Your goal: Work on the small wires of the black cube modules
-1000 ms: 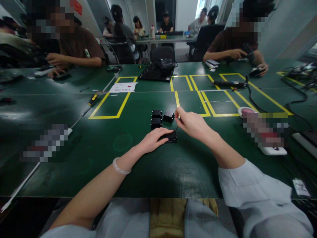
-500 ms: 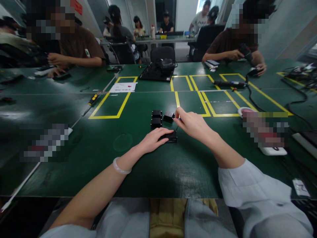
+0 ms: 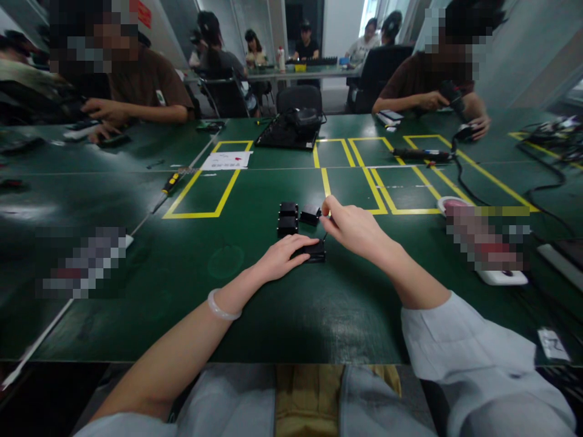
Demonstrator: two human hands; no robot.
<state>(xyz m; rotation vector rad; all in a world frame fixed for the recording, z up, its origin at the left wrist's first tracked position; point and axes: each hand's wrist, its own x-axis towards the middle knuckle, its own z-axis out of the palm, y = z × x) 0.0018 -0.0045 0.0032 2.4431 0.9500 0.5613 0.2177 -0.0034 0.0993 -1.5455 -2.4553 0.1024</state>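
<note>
My left hand is closed over a small black rectangular part on the table, fingers on top and thumb along the near side. Its left portion is hidden under those fingers. My right hand pinches a thin, dark tool with a narrow shaft, held upright with its lower end at the right end of the part. The tool's top is hidden in my fingers, so its exact kind does not show. Just beyond are a pair of black blocks side by side and a smaller black piece.
Yellow tape marks rectangles on the green table. A yellow-and-black screwdriver lies left, a white-edged device right. Farther back are a black tray, a black cylindrical tool and cables. Co-workers sit opposite.
My hands, the part and the thin tool show almost no movement. Across the table, the left co-worker's raised hand has shifted slightly left; a person far back has moved their head.
</note>
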